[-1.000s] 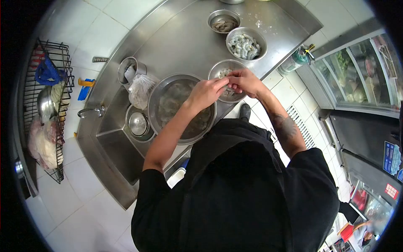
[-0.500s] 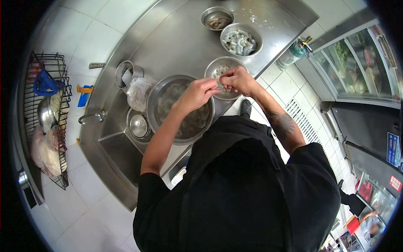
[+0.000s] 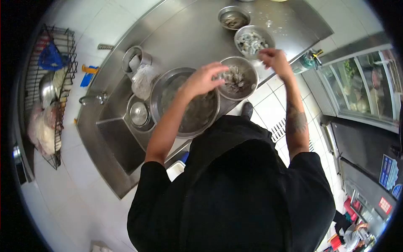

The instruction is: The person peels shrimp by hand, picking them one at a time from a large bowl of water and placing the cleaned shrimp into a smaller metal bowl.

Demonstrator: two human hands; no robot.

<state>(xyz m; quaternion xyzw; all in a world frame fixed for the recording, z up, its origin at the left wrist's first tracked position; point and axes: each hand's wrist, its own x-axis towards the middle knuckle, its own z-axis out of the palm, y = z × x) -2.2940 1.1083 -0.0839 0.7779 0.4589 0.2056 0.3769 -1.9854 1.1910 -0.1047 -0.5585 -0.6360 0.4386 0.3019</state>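
My left hand is over the right rim of the large metal basin, fingers apart with nothing held. Murky water and greyish pieces fill the basin. Beside it, a metal bowl holds small grey scraps. My right hand is at the lower right edge of the bowl of peeled shrimp, its fingers bent together; whatever they hold is too small and blurred to name. Farther back, another metal bowl contains dark, unpeeled-looking shrimp.
A plastic bag, a metal pot and a small bowl stand left of the basin, near the sink and faucet. A wire rack hangs left. A glass-door fridge is at right, with another person far off.
My hands have moved apart from over the scraps bowl. The right went up and right to the peeled shrimp; the left opened. The view has shifted slightly.
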